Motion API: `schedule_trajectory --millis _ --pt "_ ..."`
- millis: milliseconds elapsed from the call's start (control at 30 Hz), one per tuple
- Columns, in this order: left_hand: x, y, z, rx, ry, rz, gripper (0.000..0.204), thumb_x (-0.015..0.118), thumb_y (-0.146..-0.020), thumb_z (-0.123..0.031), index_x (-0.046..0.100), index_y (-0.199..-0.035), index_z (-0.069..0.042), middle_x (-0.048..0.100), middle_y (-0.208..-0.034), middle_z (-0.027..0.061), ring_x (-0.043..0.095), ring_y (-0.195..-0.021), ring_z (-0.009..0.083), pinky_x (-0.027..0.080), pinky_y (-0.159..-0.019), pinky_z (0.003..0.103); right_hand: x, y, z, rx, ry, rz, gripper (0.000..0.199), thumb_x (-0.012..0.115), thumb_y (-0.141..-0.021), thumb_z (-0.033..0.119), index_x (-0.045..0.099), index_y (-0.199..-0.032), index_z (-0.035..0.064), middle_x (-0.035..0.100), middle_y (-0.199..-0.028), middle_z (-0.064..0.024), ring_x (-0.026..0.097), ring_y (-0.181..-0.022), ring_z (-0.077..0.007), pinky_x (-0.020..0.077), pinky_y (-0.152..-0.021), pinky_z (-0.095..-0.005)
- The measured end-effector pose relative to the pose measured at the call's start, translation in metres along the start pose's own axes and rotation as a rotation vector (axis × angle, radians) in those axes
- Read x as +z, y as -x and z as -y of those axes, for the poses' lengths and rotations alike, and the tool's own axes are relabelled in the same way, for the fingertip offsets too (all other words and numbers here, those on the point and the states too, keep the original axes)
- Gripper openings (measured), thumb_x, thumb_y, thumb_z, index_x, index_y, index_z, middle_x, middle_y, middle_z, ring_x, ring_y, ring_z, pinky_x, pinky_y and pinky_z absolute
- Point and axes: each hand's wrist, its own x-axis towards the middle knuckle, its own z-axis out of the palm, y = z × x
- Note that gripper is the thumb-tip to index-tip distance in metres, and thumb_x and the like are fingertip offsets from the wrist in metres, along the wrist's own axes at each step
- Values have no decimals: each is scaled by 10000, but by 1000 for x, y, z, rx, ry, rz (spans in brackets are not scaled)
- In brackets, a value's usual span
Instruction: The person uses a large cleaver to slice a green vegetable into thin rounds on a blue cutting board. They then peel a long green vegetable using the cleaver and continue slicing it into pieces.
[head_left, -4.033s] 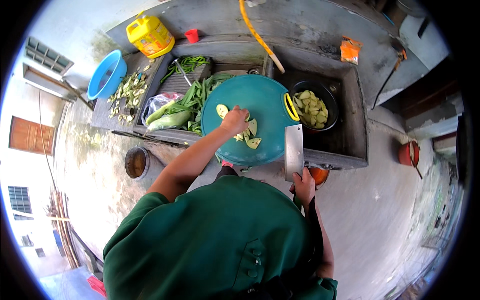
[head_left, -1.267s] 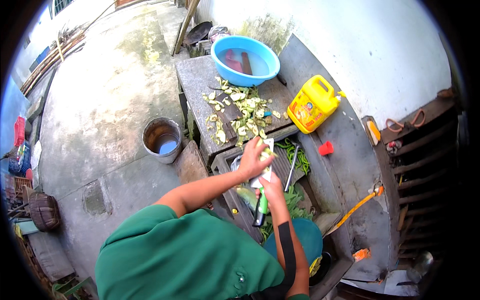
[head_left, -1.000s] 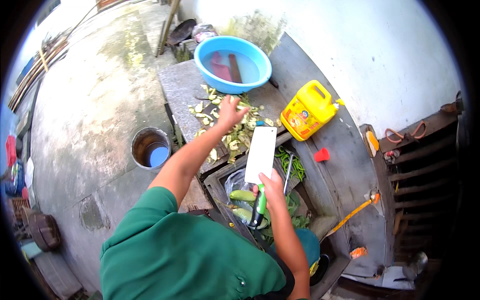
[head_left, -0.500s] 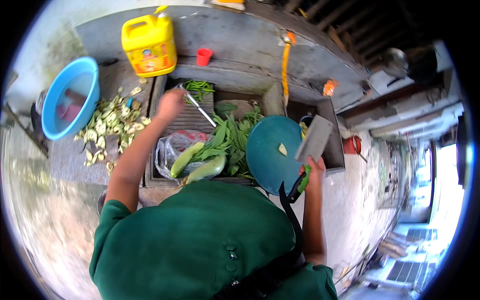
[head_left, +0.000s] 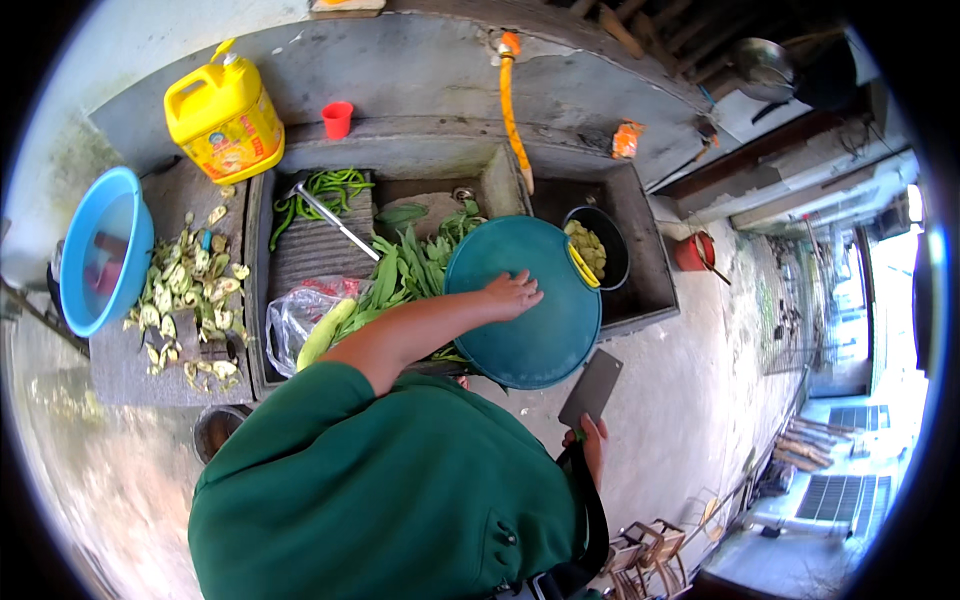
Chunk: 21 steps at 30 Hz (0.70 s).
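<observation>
My left hand (head_left: 512,295) lies on the round teal cutting board (head_left: 540,350), fingers stretched out. Whether a piece lies beneath it is hidden. Low beside the board's near right side, my right hand (head_left: 590,443) grips a cleaver (head_left: 590,388) by its handle, blade pointing up and away. The board rests across the sink, its yellow handle (head_left: 585,267) toward a dark pot (head_left: 622,262) of pale cut pieces (head_left: 588,247). Left of the board are leafy greens (head_left: 410,262), a pale green gourd-like vegetable (head_left: 322,335) and a plastic bag (head_left: 287,318).
Green chilies (head_left: 335,186) and a long silver-handled tool (head_left: 345,230) lie on the sink's ribbed slab. Vegetable peelings (head_left: 190,280) and a blue basin (head_left: 145,270) are at left. A yellow jug (head_left: 225,125), red cup (head_left: 337,122) and orange hose (head_left: 512,115) are behind; a red bucket (head_left: 690,252) stands right.
My left hand has moved right from the silver tool onto the board, leaving the tool on the slab. My right hand has lowered the cleaver toward me. The pale piece on the board no longer shows.
</observation>
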Motion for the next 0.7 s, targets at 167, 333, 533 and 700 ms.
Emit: schedule_trajectory --millis 167,333,533,700 --pt "-14 -10 -9 -227 84 164 170 508 -715 -93 569 -865 -38 509 -930 135 492 -920 305 480 -674 424 -19 -18 7 -20 20 50 156 580 -797 191 455 -834 106 463 -616 -28 467 -446 -145 378 -388 -284" --pt "-57 44 -5 -642 283 -42 304 559 -666 -112 515 -962 -59 486 -941 159 517 -886 342 477 -680 415 20 -41 31 -12 185 193 170 588 -795 219 446 -832 133 440 -605 -5 447 -412 -138 377 -367 -280" --pt "-152 233 53 -1031 -56 -493 378 602 -618 -108 528 -985 -59 535 -927 159 550 -841 336 471 -719 415 80 -54 29 -63 283 378 172 537 -831 244 464 -892 101 452 -594 -25 442 -417 -139 359 -366 -274" --pt "-252 409 63 -1480 -341 -580 344 545 -680 -51 543 -1021 -98 546 -958 162 560 -860 326 493 -713 393 131 -44 28 -13 340 624 156 506 -849 199 471 -924 66 474 -655 -33 454 -455 -140 357 -403 -280"
